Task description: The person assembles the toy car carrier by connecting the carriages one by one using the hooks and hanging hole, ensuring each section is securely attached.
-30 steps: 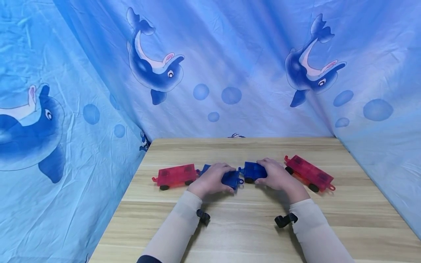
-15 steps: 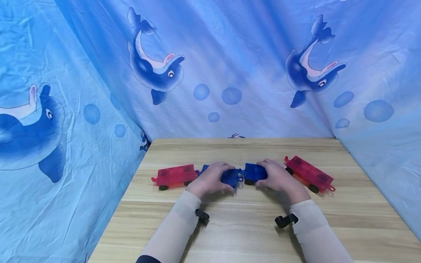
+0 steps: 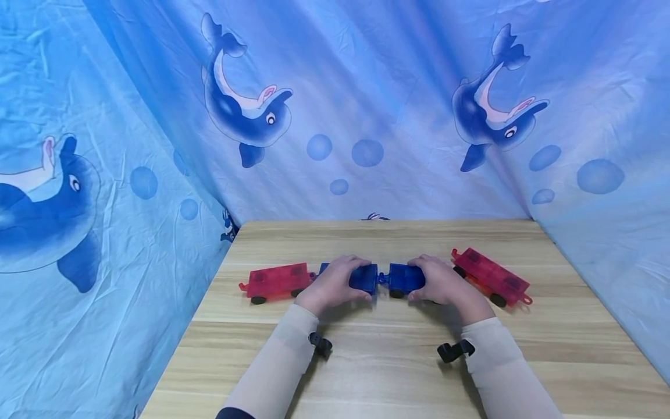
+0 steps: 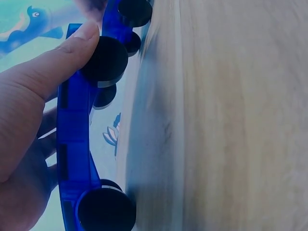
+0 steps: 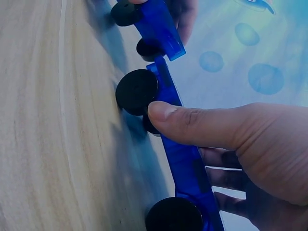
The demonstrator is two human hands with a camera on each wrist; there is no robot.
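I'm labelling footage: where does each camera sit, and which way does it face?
Head: worn on the head, facing forward and down at the table; both sleeves, left hand and right hand show.
Left wrist: worn there, facing the left blue wagon; left hand close, right hand partly.
Right wrist: worn there, facing the right blue wagon; right hand close, left hand partly.
Shared: both wrist views show both blue wagons.

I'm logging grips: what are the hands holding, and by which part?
Left hand: left blue wagon; right hand: right blue wagon; each by its long sides.

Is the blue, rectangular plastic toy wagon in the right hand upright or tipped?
Upright: that wagon shows its flat top, black wheels below.
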